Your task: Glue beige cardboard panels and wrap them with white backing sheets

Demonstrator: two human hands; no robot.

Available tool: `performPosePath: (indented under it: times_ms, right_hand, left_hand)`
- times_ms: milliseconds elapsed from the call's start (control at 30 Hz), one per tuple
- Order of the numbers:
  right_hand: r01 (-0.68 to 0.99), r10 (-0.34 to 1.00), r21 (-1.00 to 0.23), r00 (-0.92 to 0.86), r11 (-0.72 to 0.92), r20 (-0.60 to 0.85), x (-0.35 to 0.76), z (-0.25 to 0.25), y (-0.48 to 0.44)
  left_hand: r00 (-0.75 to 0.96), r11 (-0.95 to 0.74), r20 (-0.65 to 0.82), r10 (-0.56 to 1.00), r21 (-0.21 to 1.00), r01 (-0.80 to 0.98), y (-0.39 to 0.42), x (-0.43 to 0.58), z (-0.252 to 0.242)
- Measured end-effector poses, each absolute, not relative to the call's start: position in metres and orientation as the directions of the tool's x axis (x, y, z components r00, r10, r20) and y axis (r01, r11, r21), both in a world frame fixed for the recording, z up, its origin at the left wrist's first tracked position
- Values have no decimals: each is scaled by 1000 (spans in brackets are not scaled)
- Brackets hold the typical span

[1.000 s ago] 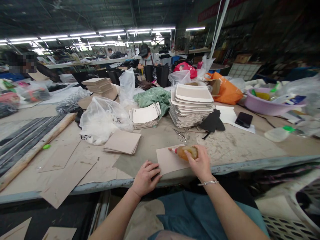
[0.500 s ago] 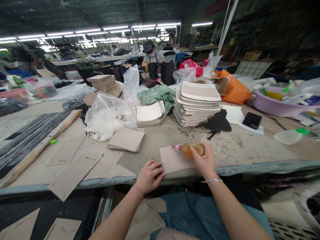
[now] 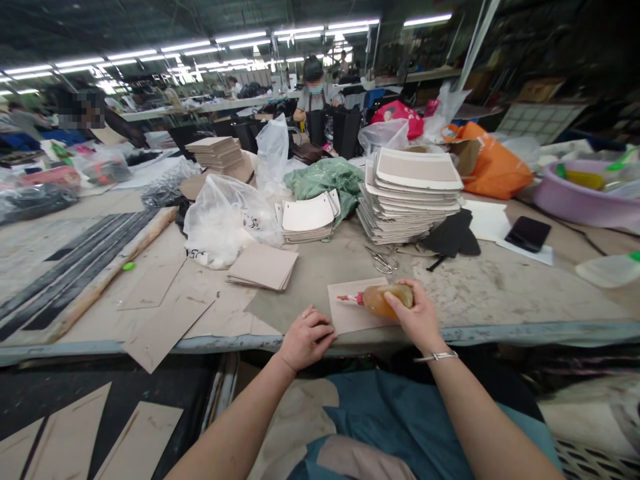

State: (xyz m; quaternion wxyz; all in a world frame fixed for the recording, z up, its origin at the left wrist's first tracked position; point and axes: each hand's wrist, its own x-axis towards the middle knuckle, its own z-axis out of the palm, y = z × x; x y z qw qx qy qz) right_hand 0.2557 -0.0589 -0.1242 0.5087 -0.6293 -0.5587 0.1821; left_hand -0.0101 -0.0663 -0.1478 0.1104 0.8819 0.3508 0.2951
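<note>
In my right hand (image 3: 419, 313) I grip a squeeze bottle (image 3: 387, 300) of amber liquid, apparently glue, tilted on its side. Its red nozzle (image 3: 350, 298) points left, over a beige card panel (image 3: 350, 320) lying near the table's front edge. My left hand (image 3: 307, 339) rests at that panel's left edge, fingers loosely bent and a ring on one of them. Whether its fingertips press on the panel I cannot tell. Left of the panel is a small pile of beige cards (image 3: 264, 267). Behind the bottle lie metal scissors (image 3: 383, 260).
A tall stack of pale panels (image 3: 413, 200) and a shorter stack (image 3: 307, 217) stand behind, near a clear plastic bag (image 3: 220, 220). To the right are a black phone (image 3: 528, 234) and a purple basin (image 3: 575, 197). Loose card pieces (image 3: 170, 327) overhang the front edge. Co-workers sit farther back.
The view has shifted, so the scene sits slightly right and higher. The bottle's nozzle has moved from the panel's far edge nearer its middle. My left hand stays by the panel's left edge.
</note>
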Motion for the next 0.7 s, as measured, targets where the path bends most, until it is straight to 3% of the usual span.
performPosePath:
  times_ms: [167,433,633,700]
  right_hand:
    - [538,923,-828,216,161,320,255,-125,-57]
    - [503,990,-860,54,85,129,267,-106,-67]
    - [497,952,-864,221,76,211,257,-115,-54]
    - [497,957,-863,198,90,214,257,-116,-53]
  left_hand:
    - [581,-732,444,682,401,551,-66,-11,-149]
    - [582,-731,442,682,393,557,-65,-10,-150]
    - [584,-727,433,686,401,557,-65,-10,-148]
    - [583,-727,435,687,401,558,-65,-10,-148]
